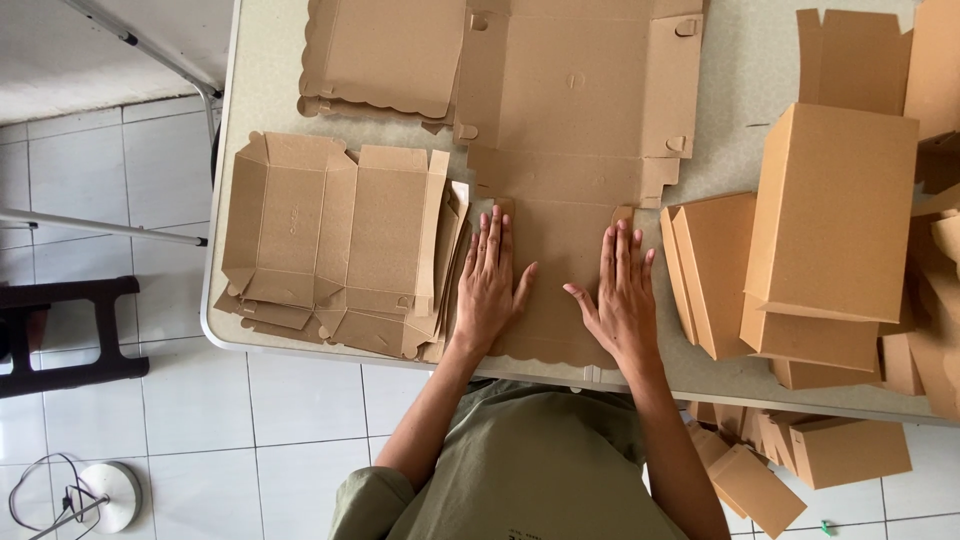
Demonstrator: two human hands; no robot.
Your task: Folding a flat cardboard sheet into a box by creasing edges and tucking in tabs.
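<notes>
Flat die-cut box blank (575, 150) lies mid-table. Left hand (490, 280) and right hand (622, 295), both flat, fingers spread, press its near flap. Creasing step likely; next, lift side panels. Flat stack (335, 245) at left

top: I see an olive-green shirt, sleeves rolled to the elbow
forearms: bare
hands: no gloves, no rings

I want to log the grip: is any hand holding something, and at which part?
Nothing is gripped. Left hand and right hand press flat on the unfolded cardboard box blank, near its front panel.
</notes>
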